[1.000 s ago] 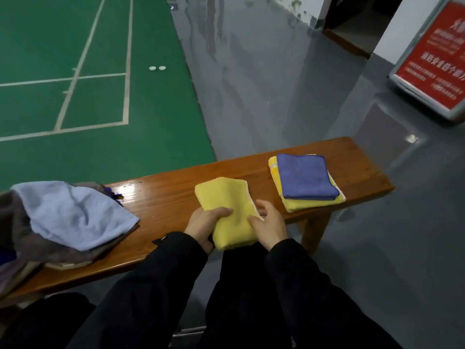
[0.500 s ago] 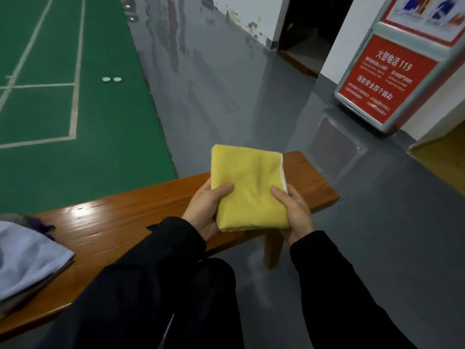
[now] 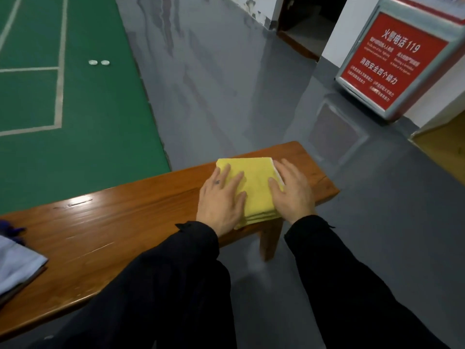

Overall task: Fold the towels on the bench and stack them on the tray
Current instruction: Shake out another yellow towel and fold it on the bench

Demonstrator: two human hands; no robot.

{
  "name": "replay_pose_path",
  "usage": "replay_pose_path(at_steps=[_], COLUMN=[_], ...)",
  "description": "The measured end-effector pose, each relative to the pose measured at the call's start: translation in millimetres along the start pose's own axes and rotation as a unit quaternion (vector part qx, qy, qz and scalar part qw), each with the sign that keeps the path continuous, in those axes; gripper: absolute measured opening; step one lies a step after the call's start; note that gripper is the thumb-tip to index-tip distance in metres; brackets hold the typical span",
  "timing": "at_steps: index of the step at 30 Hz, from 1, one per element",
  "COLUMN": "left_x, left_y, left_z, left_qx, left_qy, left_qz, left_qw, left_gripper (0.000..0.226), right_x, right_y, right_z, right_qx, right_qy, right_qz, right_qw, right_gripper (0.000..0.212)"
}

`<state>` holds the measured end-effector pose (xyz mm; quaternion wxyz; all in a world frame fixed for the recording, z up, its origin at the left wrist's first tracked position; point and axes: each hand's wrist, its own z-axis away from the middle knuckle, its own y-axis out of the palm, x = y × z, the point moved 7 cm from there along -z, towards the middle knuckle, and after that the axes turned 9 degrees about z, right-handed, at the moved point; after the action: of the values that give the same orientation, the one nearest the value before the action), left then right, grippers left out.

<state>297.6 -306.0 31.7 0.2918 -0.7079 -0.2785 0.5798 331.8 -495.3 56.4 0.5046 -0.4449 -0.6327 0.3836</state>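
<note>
Hands, left [image 3: 221, 197] and right [image 3: 293, 191], press flat-fingered on the folded yellow towel [image 3: 254, 190] atop a stack at the bench [image 3: 113, 222] end; unfolded towels [image 3: 17, 263] remain.

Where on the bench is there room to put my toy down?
Bare wood on the bench between the pale towel pile and the left hand. Crowded under both hands; the right hand presses the yellow towel.

A folded yellow towel [image 3: 254, 187] lies flat atop a stack at the wooden bench's [image 3: 113, 217] right end.
</note>
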Motion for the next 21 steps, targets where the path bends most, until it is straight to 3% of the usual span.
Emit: replay_pose_path(at_steps=[2, 4, 8, 12, 15, 21], left_x=[8.3, 10.0, -8.5, -5.2, 15.9, 105.5], left_y=[24.9, 28.6, -17.9, -67.6, -96.2, -186.8], left_z=[0.8, -0.5, 0.2, 25.7, 59.1, 143.4], left_qx=[0.112, 0.127, 0.016, -0.054, -0.064, -0.138], left_qy=[-0.021, -0.039, -0.019, -0.072, -0.105, -0.191], left_qz=[-0.023, -0.015, 0.100, 0.201, 0.240, 0.254], left_qw=[0.993, 0.991, 0.995, 0.976, 0.963, 0.938], left_gripper=[0.052, 0.051, 0.039, 0.029, 0.025, 0.036], right_x=[16.2, 22.2, 50.8, 103.4, 155.3, 293.2], right_y=[28.9, 38.1, 8.0, -7.6, -9.2, 23.6], right_z=[9.7, 19.0, 24.1, 40.9, 58.8, 99.1], right_qx=[0.083, 0.080, -0.027, -0.004, 0.007, 0.069], right_qy=[-0.066, -0.066, -0.071, -0.093, -0.134, -0.227], right_qz=[0.044, 0.056, -0.009, -0.046, -0.067, -0.105], right_qw=[0.993, 0.993, 0.997, 0.995, 0.989, 0.966], right_gripper=[0.049, 0.044, 0.027, 0.022, 0.018, 0.017])
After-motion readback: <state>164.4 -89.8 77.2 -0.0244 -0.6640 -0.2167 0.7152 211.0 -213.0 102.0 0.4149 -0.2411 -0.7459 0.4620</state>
